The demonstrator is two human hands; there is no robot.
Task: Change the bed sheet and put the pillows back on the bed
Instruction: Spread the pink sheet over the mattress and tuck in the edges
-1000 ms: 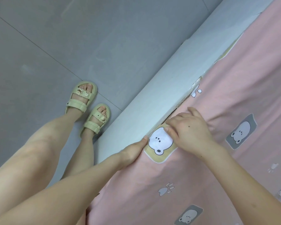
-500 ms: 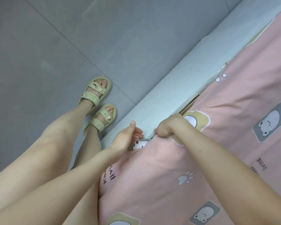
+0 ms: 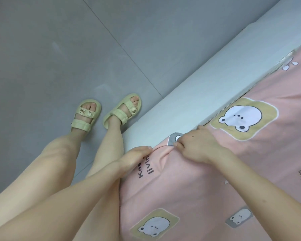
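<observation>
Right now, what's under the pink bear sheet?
The pink sheet covers whatever lies beneath it, so the mattress cannot be seen. Only the white bed frame shows along its edge, where the left hand and right hand pinch the sheet.

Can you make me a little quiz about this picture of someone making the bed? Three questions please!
1. True or false: both hands are touching the pink sheet.
2. What animal is printed on the sheet? A) bear B) fish C) bird
3. Fill in: the sandals stand on the grey ____.

Key
1. True. The left hand and the right hand both pinch the sheet's edge beside the white bed frame.
2. A. White bear faces sit in tan and grey patches.
3. Floor.
</observation>
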